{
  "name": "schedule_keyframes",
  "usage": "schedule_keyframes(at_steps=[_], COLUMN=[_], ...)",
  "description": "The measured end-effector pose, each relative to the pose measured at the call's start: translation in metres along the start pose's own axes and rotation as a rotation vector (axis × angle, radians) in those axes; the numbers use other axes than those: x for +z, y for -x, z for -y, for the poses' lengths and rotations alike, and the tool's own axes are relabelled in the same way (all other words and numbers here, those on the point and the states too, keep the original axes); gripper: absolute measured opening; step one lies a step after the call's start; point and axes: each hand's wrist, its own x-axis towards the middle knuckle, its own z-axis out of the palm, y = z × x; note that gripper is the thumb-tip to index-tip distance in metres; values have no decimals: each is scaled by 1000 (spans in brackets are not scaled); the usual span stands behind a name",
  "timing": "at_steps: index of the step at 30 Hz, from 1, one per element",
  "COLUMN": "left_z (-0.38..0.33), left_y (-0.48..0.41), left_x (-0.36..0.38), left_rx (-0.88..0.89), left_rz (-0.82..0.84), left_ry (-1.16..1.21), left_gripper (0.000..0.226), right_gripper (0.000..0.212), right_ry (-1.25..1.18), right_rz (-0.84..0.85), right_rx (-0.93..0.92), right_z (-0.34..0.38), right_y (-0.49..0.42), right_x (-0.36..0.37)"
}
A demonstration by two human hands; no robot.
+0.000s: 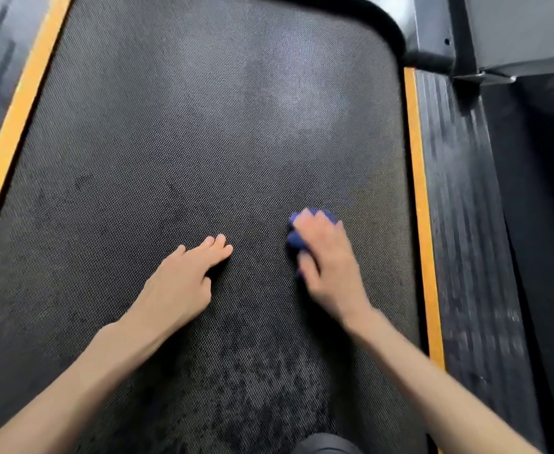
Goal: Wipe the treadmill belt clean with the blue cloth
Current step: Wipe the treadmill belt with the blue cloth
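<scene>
Right hand (326,257) bunches the blue cloth (296,239) against the belt (203,126) for scrubbing pressure; left hand (183,276) rests flat, fingers together, probably bracing.

- A gym or home exercise room is suggested, since the view is filled by a treadmill.
- A wide, black, dotted treadmill belt (203,142) is seen, bordered by orange strips (419,198) on both sides.
- Ribbed black side rails (465,224) are seen beyond the strips.
- A grey frame upright (439,27) is seen at the far right corner.
</scene>
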Motion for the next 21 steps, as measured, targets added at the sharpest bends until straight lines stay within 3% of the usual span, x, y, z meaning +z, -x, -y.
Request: schedule_keyframes(at_steps=[4,7,9,14,17,19,21], left_z=[0,-2,-2,7,21,27,32], left_y=[-1,3,10,25,35,44,50], left_x=[1,-1,-7,-18,-17,-21,-26], left_rx=[24,57,91,43,-59,-144,-212], left_rz=[-20,-33,-121,-245,-268,-311,-360], left_ry=[-25,-14,46,55,47,99,136], left_gripper=[70,63,59,60,55,62,68], right_gripper=[55,46,40,56,53,53,53], right_ry=[123,157,106,90,80,89,56], right_rz=[260,318,238,10,-121,-149,-62], right_rx=[-413,-578,-492,143,432,346,62], right_z=[38,17,-5,-72,-40,9,60], right_y=[98,78,37,-97,-131,-112,-68], right_x=[23,13,3,-24,-10,16,48])
